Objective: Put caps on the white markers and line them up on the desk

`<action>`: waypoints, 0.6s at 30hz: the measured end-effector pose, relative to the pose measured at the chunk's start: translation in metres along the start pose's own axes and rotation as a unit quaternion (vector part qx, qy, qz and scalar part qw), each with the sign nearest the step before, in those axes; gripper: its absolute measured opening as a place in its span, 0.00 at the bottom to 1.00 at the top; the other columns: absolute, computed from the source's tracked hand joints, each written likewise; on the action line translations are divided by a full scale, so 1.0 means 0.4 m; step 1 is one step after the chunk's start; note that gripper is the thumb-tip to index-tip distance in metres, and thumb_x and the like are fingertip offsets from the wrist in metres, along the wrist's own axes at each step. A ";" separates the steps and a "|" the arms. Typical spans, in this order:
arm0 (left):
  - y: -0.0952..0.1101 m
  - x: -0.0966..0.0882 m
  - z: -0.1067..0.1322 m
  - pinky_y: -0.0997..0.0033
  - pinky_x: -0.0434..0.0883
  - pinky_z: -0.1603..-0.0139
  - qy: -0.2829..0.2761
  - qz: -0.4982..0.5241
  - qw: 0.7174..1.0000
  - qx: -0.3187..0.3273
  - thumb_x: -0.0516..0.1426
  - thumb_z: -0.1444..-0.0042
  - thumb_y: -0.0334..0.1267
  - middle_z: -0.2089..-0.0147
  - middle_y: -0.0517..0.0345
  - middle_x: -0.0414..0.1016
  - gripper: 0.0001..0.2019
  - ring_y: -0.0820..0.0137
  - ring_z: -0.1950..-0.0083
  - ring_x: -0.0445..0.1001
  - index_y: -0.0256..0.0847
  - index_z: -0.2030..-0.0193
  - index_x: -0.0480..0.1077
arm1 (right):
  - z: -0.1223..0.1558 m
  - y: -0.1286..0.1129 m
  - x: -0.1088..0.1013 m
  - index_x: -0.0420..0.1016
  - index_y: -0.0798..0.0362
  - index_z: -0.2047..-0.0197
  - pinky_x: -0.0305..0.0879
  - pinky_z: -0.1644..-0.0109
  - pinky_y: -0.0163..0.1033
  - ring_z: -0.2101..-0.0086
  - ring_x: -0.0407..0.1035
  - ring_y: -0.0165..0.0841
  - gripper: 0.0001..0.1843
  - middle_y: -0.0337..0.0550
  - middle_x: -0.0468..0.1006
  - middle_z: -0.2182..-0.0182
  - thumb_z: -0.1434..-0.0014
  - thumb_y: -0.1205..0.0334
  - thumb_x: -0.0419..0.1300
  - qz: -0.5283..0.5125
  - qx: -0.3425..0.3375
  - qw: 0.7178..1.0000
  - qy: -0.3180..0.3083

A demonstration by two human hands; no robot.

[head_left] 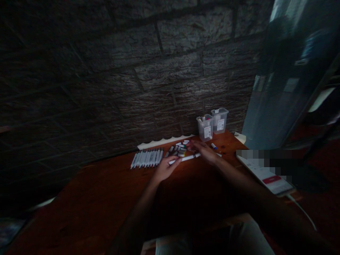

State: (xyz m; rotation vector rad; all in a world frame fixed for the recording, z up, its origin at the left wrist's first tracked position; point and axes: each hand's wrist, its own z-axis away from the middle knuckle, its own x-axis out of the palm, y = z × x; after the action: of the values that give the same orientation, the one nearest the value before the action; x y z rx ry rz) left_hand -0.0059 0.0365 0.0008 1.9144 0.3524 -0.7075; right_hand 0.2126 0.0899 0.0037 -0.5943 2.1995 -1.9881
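On a dark wooden table (101,198) a neat row of white markers (147,158) lies side by side at the back. To its right sits a loose heap of markers (180,148). My left hand (165,168) is closed on one white marker (186,158) that points right. My right hand (203,151) reaches over the loose heap, fingers stretched toward it and touching the markers; I cannot see anything held in it.
Two clear plastic cups (211,125) with labels stand against the dark stone wall (119,71). A phone (265,173) with a cable lies at the table's right edge. A bluish curtain (281,78) hangs at right. A white scalloped strip (164,141) lies along the wall.
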 end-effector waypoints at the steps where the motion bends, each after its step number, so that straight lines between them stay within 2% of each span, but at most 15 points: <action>1: 0.000 0.002 0.000 0.68 0.72 0.56 -0.004 0.003 1.000 -0.001 0.55 0.38 0.46 0.61 0.53 0.80 0.15 0.65 0.59 0.76 0.37 0.59 0.77 | 0.000 -0.006 0.000 0.79 0.52 0.60 0.62 0.54 0.38 0.62 0.70 0.33 0.21 0.43 0.79 0.63 0.41 0.44 0.57 -0.046 0.019 0.999 0.001; 5: 0.004 0.013 0.002 0.69 0.72 0.54 -0.016 0.010 1.000 0.010 0.55 0.38 0.47 0.60 0.54 0.79 0.15 0.66 0.58 0.76 0.37 0.58 0.76 | 0.000 -0.023 -0.004 0.79 0.52 0.62 0.63 0.58 0.37 0.66 0.70 0.31 0.18 0.43 0.80 0.64 0.37 0.51 0.51 -0.212 0.117 0.970 0.007; 8: 0.006 0.023 0.005 0.71 0.71 0.56 -0.034 0.004 0.999 0.017 0.54 0.37 0.48 0.62 0.55 0.78 0.16 0.68 0.60 0.75 0.38 0.58 0.76 | 0.002 -0.024 -0.001 0.78 0.53 0.66 0.62 0.60 0.36 0.69 0.68 0.30 0.19 0.42 0.79 0.69 0.37 0.54 0.49 -0.248 0.130 0.960 0.014; 12: 0.007 0.032 0.008 0.74 0.68 0.63 -0.054 -0.021 0.998 0.023 0.53 0.36 0.48 0.68 0.57 0.75 0.17 0.71 0.66 0.71 0.37 0.62 0.75 | 0.004 -0.012 0.012 0.77 0.54 0.70 0.60 0.61 0.35 0.69 0.67 0.30 0.19 0.42 0.77 0.72 0.38 0.55 0.49 -0.192 0.086 0.978 -0.006; 18: 0.012 0.035 0.014 0.74 0.67 0.66 -0.047 -0.010 0.999 0.013 0.53 0.36 0.48 0.69 0.58 0.74 0.17 0.70 0.67 0.70 0.37 0.63 0.76 | 0.008 0.008 0.025 0.70 0.53 0.76 0.59 0.62 0.37 0.71 0.64 0.32 0.22 0.43 0.73 0.75 0.39 0.53 0.44 -0.040 0.034 0.999 -0.010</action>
State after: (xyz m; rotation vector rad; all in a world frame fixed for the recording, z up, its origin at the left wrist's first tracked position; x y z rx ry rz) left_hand 0.0059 0.0286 -0.0060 1.8981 0.3045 -0.8147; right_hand 0.2040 0.0834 0.0017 -0.6997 2.1203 -2.0760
